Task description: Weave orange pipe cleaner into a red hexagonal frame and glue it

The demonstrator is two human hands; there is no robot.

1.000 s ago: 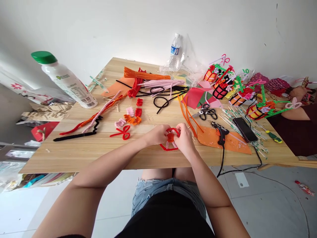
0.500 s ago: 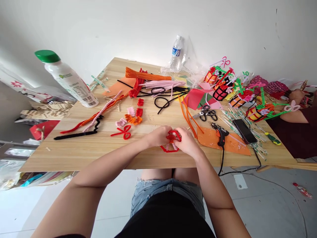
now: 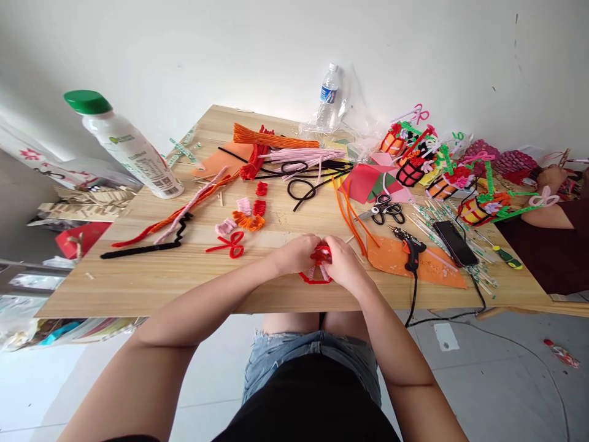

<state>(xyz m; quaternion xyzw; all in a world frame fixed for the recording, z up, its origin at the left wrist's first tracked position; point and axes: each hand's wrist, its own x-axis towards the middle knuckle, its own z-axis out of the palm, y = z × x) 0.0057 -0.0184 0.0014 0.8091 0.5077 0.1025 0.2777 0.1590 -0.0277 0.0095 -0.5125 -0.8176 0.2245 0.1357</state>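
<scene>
Near the table's front edge, my left hand [image 3: 301,253] and my right hand [image 3: 341,261] are both closed around a small red and pink pipe-cleaner frame [image 3: 317,281]. Its red angular rim and pink struts show below my fingers; its upper part is mostly covered by them. To the left lies a red pipe-cleaner bow [image 3: 232,245]. Behind the bow are coiled pieces: a pale pink coil [image 3: 225,226], an orange coil [image 3: 249,221] and a red coil [image 3: 259,208]. Two orange pipe cleaners [image 3: 352,218] lie just beyond my right hand.
Scissors [image 3: 386,210], a glue gun [image 3: 413,248] on orange felt, and a phone [image 3: 455,244] lie to the right. Several finished pipe-cleaner baskets [image 3: 478,209] stand behind. A white bottle [image 3: 131,150] stands at the left. Another person's hand [image 3: 553,180] is at the far right.
My right hand's fingers have moved slightly left and closer to my left hand, over the top of the frame. The other things on the table have stayed put.
</scene>
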